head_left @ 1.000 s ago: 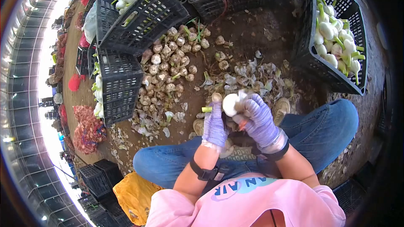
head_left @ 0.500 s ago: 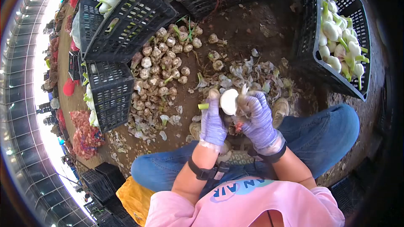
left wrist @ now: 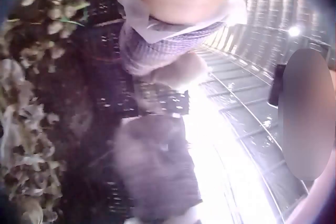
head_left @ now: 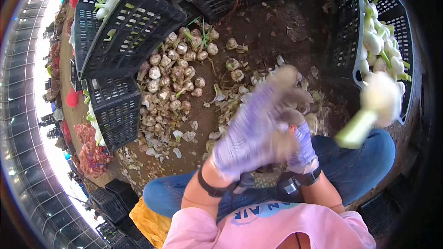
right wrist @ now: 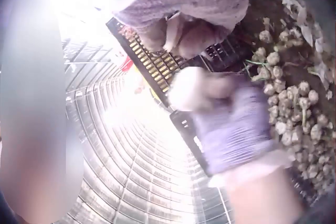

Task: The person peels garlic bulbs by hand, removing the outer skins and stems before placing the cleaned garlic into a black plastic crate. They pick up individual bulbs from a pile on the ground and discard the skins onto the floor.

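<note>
A peeled white garlic bulb (head_left: 380, 99) with a thick green stem is in mid-air, blurred, beside the right-hand crate. My left hand (head_left: 254, 129), in a purple glove, reaches forward with fingers extended, apart from that bulb in the head view. The right wrist view has a blurred white bulb (right wrist: 188, 88) at this hand's fingers. Partly hidden behind it, my gloved right hand (head_left: 302, 145) has curled fingers and a small red-orange bit beside them. Between the fingers a pale strip of garlic peel (right wrist: 173, 32) shows in the right wrist view.
The black crate (head_left: 344, 32) at right holds peeled bulbs. More black crates (head_left: 115, 115) stand at left and along the back. Unpeeled garlic bulbs (head_left: 173, 74) lie heaped on the ground, near scattered peelings (head_left: 226, 106). Bent legs in jeans (head_left: 364, 166) flank the hands.
The white bulb has left the left hand and moved right through the air towards the crate. The left hand has swung forward and right, across the right hand. The view has shifted slightly right.
</note>
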### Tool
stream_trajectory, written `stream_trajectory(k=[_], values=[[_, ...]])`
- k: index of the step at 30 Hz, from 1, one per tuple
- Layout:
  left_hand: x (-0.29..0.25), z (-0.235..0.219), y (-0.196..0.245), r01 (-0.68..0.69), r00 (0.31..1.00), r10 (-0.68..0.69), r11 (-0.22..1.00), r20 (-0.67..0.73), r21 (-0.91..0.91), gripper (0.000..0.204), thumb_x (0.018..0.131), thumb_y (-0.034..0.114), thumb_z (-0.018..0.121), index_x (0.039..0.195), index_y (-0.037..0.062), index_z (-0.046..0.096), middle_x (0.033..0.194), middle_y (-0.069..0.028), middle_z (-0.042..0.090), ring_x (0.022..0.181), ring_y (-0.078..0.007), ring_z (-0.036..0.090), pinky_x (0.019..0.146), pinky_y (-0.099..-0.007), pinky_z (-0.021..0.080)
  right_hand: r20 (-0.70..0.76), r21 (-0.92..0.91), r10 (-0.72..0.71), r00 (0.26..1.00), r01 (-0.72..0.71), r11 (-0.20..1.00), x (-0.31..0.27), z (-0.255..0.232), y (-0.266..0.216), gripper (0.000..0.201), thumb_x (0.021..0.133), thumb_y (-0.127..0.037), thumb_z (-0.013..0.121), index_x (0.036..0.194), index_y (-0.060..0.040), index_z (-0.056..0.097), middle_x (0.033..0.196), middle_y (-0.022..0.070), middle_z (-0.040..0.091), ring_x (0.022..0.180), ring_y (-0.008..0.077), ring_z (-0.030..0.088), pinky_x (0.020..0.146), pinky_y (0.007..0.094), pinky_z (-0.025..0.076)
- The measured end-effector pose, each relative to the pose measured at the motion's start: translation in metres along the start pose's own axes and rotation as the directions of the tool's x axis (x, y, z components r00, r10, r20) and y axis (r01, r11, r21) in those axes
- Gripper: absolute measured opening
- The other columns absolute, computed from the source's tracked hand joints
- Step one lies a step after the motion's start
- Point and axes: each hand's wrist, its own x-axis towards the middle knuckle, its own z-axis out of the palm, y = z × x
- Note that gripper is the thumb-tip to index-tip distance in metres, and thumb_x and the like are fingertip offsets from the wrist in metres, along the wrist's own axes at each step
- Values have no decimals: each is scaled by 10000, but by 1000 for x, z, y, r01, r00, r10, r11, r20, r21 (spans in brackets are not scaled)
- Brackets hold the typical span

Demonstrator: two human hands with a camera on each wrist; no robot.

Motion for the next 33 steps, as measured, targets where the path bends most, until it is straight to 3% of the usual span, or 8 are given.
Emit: stream_trajectory(k=[5,12,14,18,19,23,29,33], values=[[52,-202,-85,315,747,132,793,-651,522,607,696,-3,704,1250,62,465,1233,-116,499,1050,-200,517,868,-306,462,-25,-187,14,1000,-19,982,9,-6,2,225,765,-48,694,958,-33,580,938,16,592,748,83,558,663,200,475],[98,-295,-150,569,806,178,33,-565,822,563,730,26,630,1266,65,463,1323,-202,410,1164,-290,466,954,-303,394,-90,-370,-3,996,-31,929,18,5,0,316,810,-59,643,1111,-6,563,1000,48,575,901,114,539,814,246,453],[102,-298,-158,548,770,201,278,-605,789,472,779,38,604,1237,74,492,1277,-174,462,1136,-261,491,956,-291,386,-64,-378,-47,997,20,926,22,5,2,316,820,-69,632,1119,0,558,1015,55,573,922,128,540,838,260,441],[73,-257,-131,92,838,-2,986,-545,137,384,839,115,599,1204,80,487,1149,-119,544,1082,-232,523,924,-368,440,91,-454,-136,986,163,876,22,-20,17,318,842,-100,608,1129,23,545,1035,70,571,977,150,535,868,283,420],[65,-223,-108,59,838,-143,983,-527,-172,380,824,105,622,1182,86,499,1127,-113,553,1064,-234,538,900,-400,464,55,-396,-166,985,174,902,18,-19,18,308,838,-111,613,1112,17,552,1034,67,572,971,148,537,862,281,423],[18,-144,-74,156,942,-166,986,-293,-55,506,735,147,736,1173,102,488,1135,-58,536,1059,-196,526,868,-337,468,182,-483,-239,954,299,823,6,-8,8,376,836,-130,607,1172,12,517,1069,74,561,968,148,535,864,282,424],[-56,-66,-32,132,991,-62,539,-117,832,753,651,275,805,1265,45,436,1155,-103,538,1088,-211,515,932,-319,413,261,-397,-229,938,321,860,-27,10,-6,433,844,-162,608,1212,29,484,1122,91,557,1002,155,528,877,285,424],[-87,-27,-19,92,993,48,259,-108,961,711,626,194,801,1231,29,465,1150,-143,559,1047,-259,559,914,-342,443,361,-342,-176,916,305,889,-38,5,-4,315,835,-134,622,1105,13,551,1010,56,606,905,106,551,792,258,456]])
